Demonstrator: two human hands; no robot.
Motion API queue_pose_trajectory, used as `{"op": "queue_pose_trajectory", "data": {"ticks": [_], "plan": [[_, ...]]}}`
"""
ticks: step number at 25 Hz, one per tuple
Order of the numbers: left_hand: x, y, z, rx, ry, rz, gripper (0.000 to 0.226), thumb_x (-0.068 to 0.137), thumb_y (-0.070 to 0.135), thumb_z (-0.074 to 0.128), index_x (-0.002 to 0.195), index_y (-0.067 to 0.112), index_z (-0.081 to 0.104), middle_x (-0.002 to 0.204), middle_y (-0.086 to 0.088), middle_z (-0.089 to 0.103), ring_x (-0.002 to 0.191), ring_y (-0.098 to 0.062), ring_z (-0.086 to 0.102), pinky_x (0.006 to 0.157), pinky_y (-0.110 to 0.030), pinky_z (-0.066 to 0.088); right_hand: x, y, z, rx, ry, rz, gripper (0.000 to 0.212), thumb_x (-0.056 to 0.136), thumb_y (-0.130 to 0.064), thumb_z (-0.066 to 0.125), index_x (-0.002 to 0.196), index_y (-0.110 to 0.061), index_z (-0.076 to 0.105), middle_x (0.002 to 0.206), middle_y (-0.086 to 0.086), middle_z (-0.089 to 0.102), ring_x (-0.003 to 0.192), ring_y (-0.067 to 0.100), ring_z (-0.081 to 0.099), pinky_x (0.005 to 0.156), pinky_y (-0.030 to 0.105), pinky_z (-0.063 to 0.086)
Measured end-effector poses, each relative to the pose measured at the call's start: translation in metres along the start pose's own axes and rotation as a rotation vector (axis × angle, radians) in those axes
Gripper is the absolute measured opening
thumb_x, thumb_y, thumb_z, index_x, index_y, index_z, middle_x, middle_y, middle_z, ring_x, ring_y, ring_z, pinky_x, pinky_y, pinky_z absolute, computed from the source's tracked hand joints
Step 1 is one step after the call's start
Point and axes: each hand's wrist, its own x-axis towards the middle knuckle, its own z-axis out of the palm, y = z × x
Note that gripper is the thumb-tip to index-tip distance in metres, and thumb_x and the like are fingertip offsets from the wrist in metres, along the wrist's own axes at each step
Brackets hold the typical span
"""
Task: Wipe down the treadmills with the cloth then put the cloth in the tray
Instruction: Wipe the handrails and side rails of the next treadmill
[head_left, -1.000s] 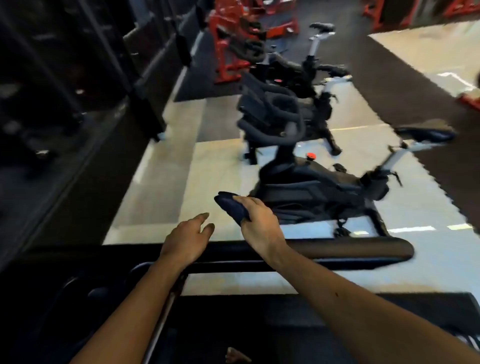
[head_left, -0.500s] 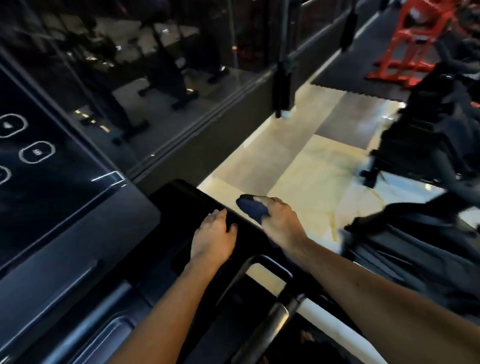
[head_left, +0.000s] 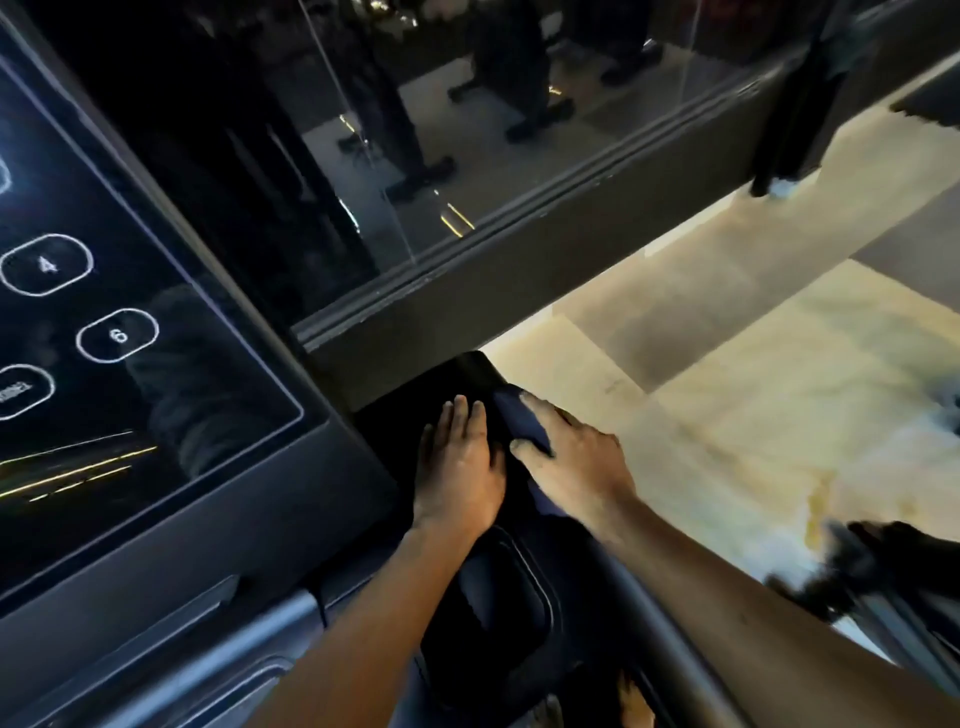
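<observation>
Left of frame: treadmill console fills it; dark touch panel shows outlined buttons 4 and 6. Centre: left hand lies flat on the treadmill's black deck; fingers straight, close together, holding nothing. Just right of it: cloth, dark blue, bunched, on the same black deck near its far corner. Right hand sits on top of the cloth; fingers over it, thumb curled against its near edge, gripping it. Lower centre, below both hands: recessed pocket with a rounded rim, left forearm beside it. Upper centre: glass wall, reflections only. Right: pale tiled floor. Lower right: dark equipment, too blurred to identify.
</observation>
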Motion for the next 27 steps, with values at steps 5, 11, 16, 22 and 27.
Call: {"op": "queue_pose_trajectory", "data": {"ticks": [5,11,16,22,27], "plan": [[0.014,0.002,0.005,0.023,0.026,0.011,0.059,0.1,0.026,0.037,0.154,0.011,0.02,0.162,-0.008,0.016,0.15,-0.02,0.009,0.12,-0.04,0.007,0.049,0.005,0.018,0.332,-0.071,-0.097,0.062,0.079,-0.054,0.051,0.14,-0.042,0.053,0.152,-0.013,0.041,0.141,0.016,0.035,0.117,0.041,0.026],[0.047,-0.002,0.012,0.05,0.077,0.012,0.062,0.093,0.033,0.024,0.149,0.008,0.033,0.158,-0.01,0.029,0.148,-0.021,0.02,0.12,-0.04,0.012,0.11,0.01,0.035,0.425,-0.083,-0.15,0.048,0.089,-0.03,0.062,0.136,-0.041,0.057,0.15,-0.01,0.046,0.137,0.009,0.041,0.114,0.022,0.028],[0.05,-0.001,0.014,0.134,0.039,0.042,0.065,0.093,0.039,0.019,0.151,0.011,0.03,0.16,-0.008,0.021,0.15,-0.02,0.011,0.121,-0.04,0.005,0.121,0.02,0.038,0.536,-0.134,0.102,0.041,0.091,-0.036,0.057,0.131,-0.043,0.06,0.143,-0.007,0.054,0.132,0.018,0.05,0.11,0.032,0.035],[0.047,0.0,0.013,0.169,0.003,0.04,0.064,0.096,0.039,0.019,0.153,0.012,0.024,0.162,-0.008,0.016,0.151,-0.019,0.005,0.121,-0.04,0.002,0.147,0.02,0.031,0.565,-0.248,0.12,0.041,0.095,-0.032,0.052,0.135,-0.037,0.057,0.146,-0.002,0.053,0.135,0.021,0.046,0.111,0.034,0.033],[0.037,0.005,0.012,0.132,0.005,0.079,0.066,0.092,0.036,0.017,0.15,0.007,0.031,0.16,-0.012,0.022,0.15,-0.022,0.01,0.12,-0.038,0.003,0.098,0.027,0.038,0.399,-0.135,-0.093,0.046,0.103,-0.035,0.04,0.148,-0.03,0.043,0.146,0.004,0.048,0.129,0.027,0.048,0.104,0.041,0.042]]}}
